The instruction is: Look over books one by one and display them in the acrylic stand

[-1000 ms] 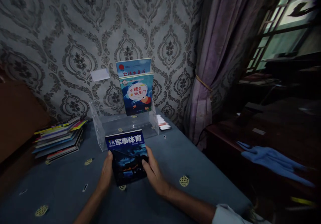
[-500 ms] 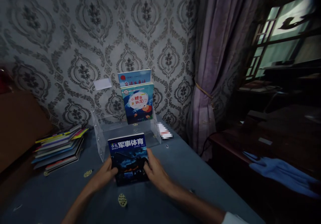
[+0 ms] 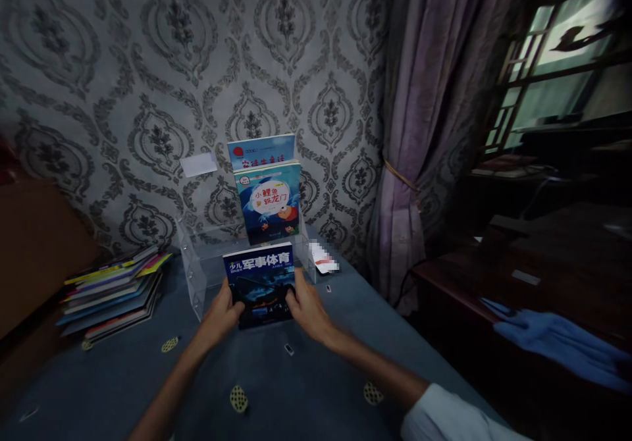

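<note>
A dark blue book point(image 3: 263, 289) with white Chinese lettering is held upright, cover towards me, in front of a clear acrylic book rack point(image 3: 190, 276). My left hand point(image 3: 221, 309) grips its left edge, thumb on the cover. On the opposite edge my right hand point(image 3: 307, 306) is closed the same way, and the fingers of both hands are partly hidden behind the book. Further back in the rack stands a teal picture book point(image 3: 270, 214) with a fish on its cover. Behind that one rises a light blue book point(image 3: 261, 150) with red lettering, its lower part covered.
A stack of books point(image 3: 116, 293) lies on the blue-grey tablecloth point(image 3: 197, 395) at the left, near a brown box point(image 3: 39, 250). A small white packet point(image 3: 322, 258) lies beside the rack. Right of the table are a purple curtain point(image 3: 409, 131) and a blue cloth point(image 3: 557, 342).
Both hands have carried the dark blue book forward and slightly right, closer to the rack. It now overlaps the rack's front more. The view has shifted a little.
</note>
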Tool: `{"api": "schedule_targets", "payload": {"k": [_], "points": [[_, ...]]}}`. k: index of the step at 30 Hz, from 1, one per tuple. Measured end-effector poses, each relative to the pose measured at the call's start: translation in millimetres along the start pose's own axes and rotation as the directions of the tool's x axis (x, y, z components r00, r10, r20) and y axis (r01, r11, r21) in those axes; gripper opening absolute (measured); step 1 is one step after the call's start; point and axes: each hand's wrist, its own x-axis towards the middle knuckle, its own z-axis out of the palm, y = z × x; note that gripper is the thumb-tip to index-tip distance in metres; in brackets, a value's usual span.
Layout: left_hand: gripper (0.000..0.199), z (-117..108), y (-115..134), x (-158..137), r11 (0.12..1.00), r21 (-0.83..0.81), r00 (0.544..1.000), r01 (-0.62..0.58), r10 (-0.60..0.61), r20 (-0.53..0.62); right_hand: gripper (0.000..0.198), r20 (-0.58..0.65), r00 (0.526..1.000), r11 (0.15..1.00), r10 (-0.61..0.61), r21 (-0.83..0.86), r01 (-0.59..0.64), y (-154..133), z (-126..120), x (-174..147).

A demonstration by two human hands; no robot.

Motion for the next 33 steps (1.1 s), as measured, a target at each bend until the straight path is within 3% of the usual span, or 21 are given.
{"api": "schedule_targets", "payload": {"k": [4, 7, 9, 12, 14, 16, 22, 27, 33], "points": [[0.059, 1, 23, 28, 0.980, 0.152, 0.992, -0.125, 0.124, 0.017, 0.036, -0.045, 0.998, 0.996, -0.048, -0.081, 0.044, 1, -11, 29], [0.057, 4, 53, 54, 0.926, 0.236, 0.954, -0.295, 0.297, 0.029, 0.041, -0.105, 0.983, 0.982, -0.152, -0.126, 0.139, -9, -30, 63], [0.054, 8, 73, 72, 0.862, 0.284, 0.902, -0.420, 0.431, 0.026, 0.039, -0.133, 0.960, 0.962, -0.246, -0.151, 0.226, -18, -46, 88], [0.049, 16, 95, 92, 0.742, 0.365, 0.784, -0.562, 0.619, -0.051, 0.034, -0.210, 0.895, 0.916, -0.393, -0.178, 0.361, -30, -67, 118], [0.044, 21, 102, 98, 0.676, 0.396, 0.712, -0.621, 0.698, -0.074, 0.030, -0.248, 0.867, 0.901, -0.432, -0.169, 0.401, -33, -75, 129], [0.041, 25, 104, 100, 0.642, 0.395, 0.681, -0.657, 0.730, -0.054, 0.028, -0.257, 0.864, 0.901, -0.433, -0.142, 0.409, -32, -79, 133], [0.040, 29, 99, 95, 0.672, 0.435, 0.754, -0.599, 0.656, 0.027, 0.025, -0.257, 0.888, 0.924, -0.382, -0.096, 0.369, -14, -78, 129], [0.046, 32, 93, 99, 0.667, 0.452, 0.761, -0.593, 0.648, 0.042, 0.016, -0.249, 0.900, 0.933, -0.359, -0.114, 0.340, -9, -80, 128], [0.047, 36, 76, 105, 0.713, 0.443, 0.801, -0.543, 0.598, 0.021, 0.009, -0.211, 0.926, 0.948, -0.314, -0.123, 0.293, 3, -76, 130]]}}
